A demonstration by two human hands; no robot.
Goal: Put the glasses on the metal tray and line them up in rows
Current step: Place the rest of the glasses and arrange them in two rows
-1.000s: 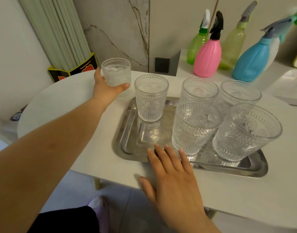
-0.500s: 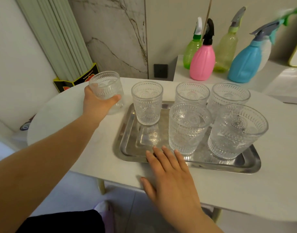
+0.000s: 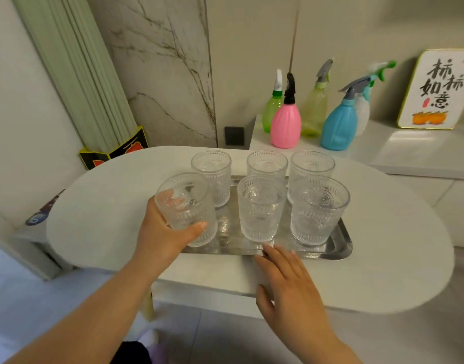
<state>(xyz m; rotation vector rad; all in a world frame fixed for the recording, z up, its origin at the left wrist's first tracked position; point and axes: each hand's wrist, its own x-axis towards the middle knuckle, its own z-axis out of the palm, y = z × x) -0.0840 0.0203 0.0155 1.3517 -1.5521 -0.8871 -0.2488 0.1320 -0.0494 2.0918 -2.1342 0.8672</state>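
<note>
**Glass number six arrives at the tray's near-left corner**

Glass is what your left hand point(image 3: 163, 239) is wrapped around: thumb on the near side, fingers showing through the far wall, clamped on the sixth glass point(image 3: 186, 208). A second ago you held it out over the white table point(image 3: 99, 214), left of the metal tray point(image 3: 341, 248); now it sits over the tray's near-left corner, tilted slightly (whether its base touches the metal yet, you cannot tell). Five glasses already stand on the tray: three along the far edge, with the far-left glass point(image 3: 212, 177) directly behind your load, and two along the near edge, the near-middle glass point(image 3: 259, 208) just beside it. Your right hand point(image 3: 291, 287) lies flat on the table at the tray's near rim, fingers together and gripping nothing. Judged from this, setting the glass down upright in that corner completes the second row.
</note>
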